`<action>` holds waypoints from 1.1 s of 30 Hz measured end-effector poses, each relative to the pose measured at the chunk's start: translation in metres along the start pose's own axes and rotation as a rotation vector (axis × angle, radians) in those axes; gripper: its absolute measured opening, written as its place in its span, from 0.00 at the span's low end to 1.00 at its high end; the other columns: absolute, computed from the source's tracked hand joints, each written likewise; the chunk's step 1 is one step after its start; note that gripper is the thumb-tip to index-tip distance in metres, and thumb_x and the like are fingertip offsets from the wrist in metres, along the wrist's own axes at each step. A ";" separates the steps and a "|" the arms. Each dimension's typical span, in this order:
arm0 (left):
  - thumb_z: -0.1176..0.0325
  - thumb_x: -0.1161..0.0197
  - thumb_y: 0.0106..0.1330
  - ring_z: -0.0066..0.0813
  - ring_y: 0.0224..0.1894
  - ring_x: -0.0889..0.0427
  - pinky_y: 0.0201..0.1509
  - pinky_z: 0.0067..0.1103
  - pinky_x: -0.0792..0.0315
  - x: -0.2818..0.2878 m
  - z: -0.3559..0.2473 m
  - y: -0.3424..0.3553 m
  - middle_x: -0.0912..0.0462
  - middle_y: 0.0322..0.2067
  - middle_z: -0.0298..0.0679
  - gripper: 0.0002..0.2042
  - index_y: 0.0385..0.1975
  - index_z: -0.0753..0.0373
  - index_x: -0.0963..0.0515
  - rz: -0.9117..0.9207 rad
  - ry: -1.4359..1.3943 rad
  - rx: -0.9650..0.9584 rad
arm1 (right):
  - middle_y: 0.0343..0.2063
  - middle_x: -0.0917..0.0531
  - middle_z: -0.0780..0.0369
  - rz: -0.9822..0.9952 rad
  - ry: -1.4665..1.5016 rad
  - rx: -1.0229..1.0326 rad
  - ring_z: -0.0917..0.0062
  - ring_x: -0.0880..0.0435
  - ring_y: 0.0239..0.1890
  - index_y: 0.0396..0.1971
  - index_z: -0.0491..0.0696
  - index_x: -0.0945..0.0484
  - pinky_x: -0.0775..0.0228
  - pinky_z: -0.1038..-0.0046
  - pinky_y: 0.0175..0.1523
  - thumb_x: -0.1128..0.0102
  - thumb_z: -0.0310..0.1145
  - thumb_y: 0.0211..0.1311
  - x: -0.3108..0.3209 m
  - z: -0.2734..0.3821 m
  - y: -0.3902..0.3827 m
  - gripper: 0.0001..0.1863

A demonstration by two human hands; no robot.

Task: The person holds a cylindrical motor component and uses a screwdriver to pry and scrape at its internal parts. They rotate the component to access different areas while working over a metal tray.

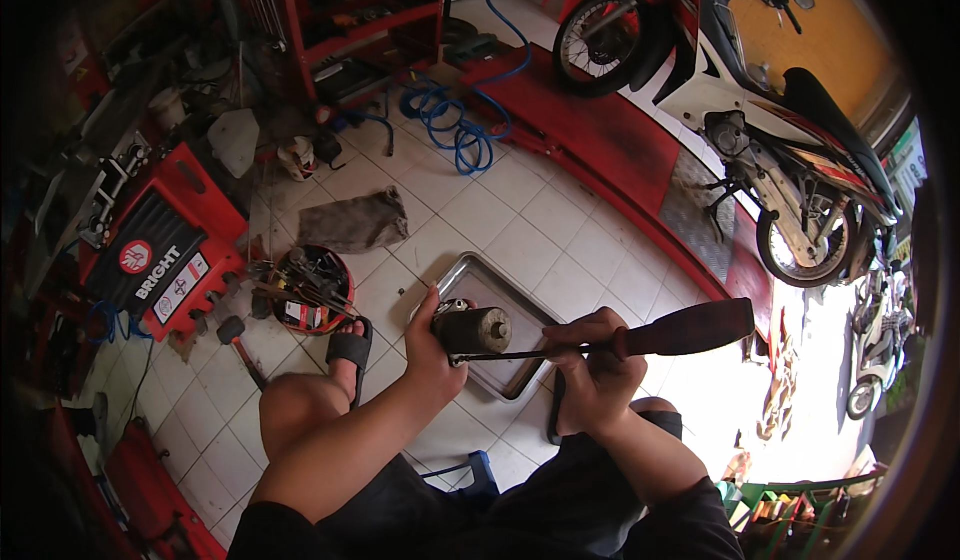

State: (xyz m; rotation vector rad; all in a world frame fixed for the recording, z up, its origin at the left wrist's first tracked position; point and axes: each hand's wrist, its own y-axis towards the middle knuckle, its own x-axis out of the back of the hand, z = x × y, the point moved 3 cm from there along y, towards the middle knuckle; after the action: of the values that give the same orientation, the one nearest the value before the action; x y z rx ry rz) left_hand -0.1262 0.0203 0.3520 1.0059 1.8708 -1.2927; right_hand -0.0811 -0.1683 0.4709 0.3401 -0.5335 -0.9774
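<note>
My left hand (430, 352) is wrapped round a dark cylindrical starter motor (468, 331), its grey end with a round boss facing right. In my right hand (597, 372) is a large screwdriver (690, 331) with a dark red and black handle. Its shaft runs left from my fingers, and the tip reaches the lower edge of the motor near my left hand. Whether the tip sits in a screw cannot be made out. Beneath both hands a shallow metal tray (482, 282) lies on the tiled floor.
A round container of tools (318, 295) stands left of the tray, with a grey rag (352, 220) beyond it. Further left is a red and black machine (165, 250). A blue air hose (455, 125) coils near a red lift platform (600, 150) carrying a motorcycle (735, 135).
</note>
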 end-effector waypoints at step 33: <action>0.43 0.53 0.74 0.35 0.40 0.17 0.35 0.31 0.27 0.010 0.027 0.016 0.16 0.40 0.38 0.22 0.47 0.56 0.22 0.036 -0.098 0.138 | 0.44 0.14 0.48 0.008 0.010 0.037 0.63 0.12 0.41 0.57 0.31 0.31 0.22 0.66 0.52 0.52 0.21 0.67 -0.018 0.025 0.020 0.19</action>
State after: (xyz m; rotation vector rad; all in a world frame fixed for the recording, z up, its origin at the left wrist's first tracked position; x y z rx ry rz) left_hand -0.1156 0.0008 0.3278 1.0226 1.7019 -1.4390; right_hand -0.0894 -0.1434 0.4971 0.3753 -0.5433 -0.9586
